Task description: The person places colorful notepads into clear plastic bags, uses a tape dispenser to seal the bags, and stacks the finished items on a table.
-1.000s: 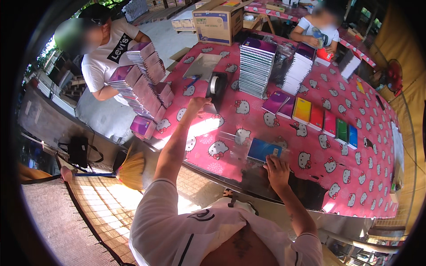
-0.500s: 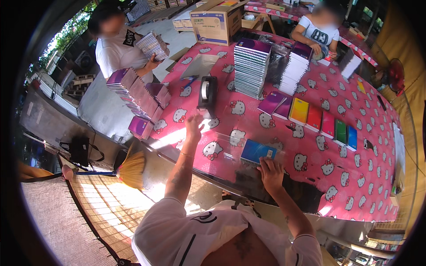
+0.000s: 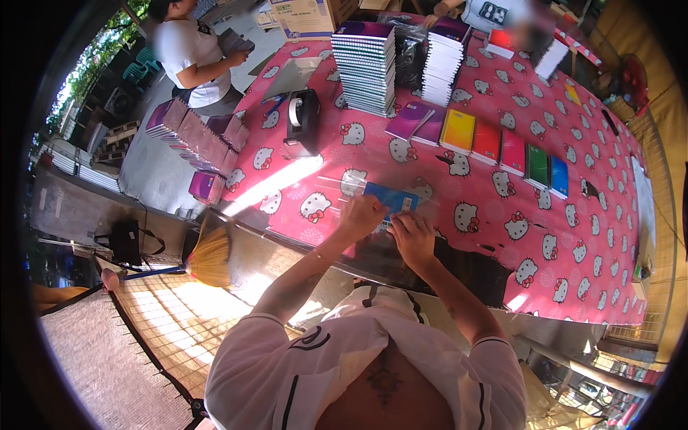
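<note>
A blue spiral notebook (image 3: pixel 401 196) lies on the table near its front edge. My left hand (image 3: pixel 362 218) is over the notebook's left end, fingers curled together; whatever they pinch is too small or hidden to make out. With its fingers on the near edge, my right hand (image 3: pixel 413 236) grips the notebook at its right side. Beyond my left hand stands a black tape dispenser (image 3: pixel 309 127) with a pale roll.
Purple-topped notebook stacks (image 3: pixel 364 72) stand at the back. A row with a yellow notebook (image 3: pixel 457 131) and other colours lies to the right. More notebooks (image 3: pixel 204 136) are piled at the table's left edge. Two other people are across the table; a cardboard box (image 3: pixel 304 20) stands behind.
My left hand has moved from beside the tape dispenser, right and nearer, onto the blue notebook. My right hand stays at the notebook. The view has shifted.
</note>
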